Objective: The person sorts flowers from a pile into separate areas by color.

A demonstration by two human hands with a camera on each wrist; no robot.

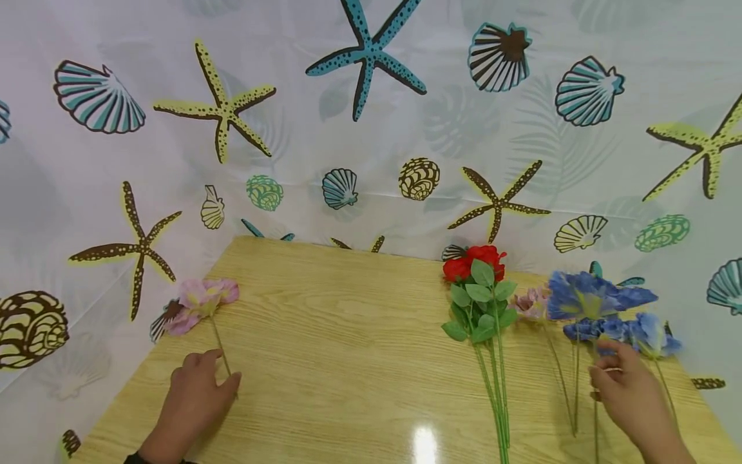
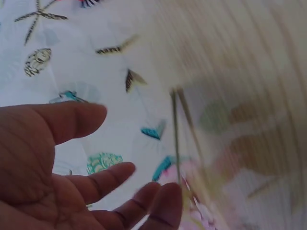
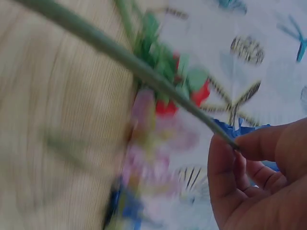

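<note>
On the left of the head view lies a pink flower with a thin stem. My left hand is over the lower part of that stem, thumb on one side and fingers on the other. The left wrist view has the fingers of this hand spread apart, with the stem just past their tips. On the right, my right hand pinches a green stem between thumb and forefinger. That stem belongs to a blue flower, whose petals appear behind the hand in the right wrist view.
Red roses with green leaves lie right of the middle, stems toward me. Beside them are another pink flower and a further blue flower. A cloth printed with shells and starfish stands behind the wooden table.
</note>
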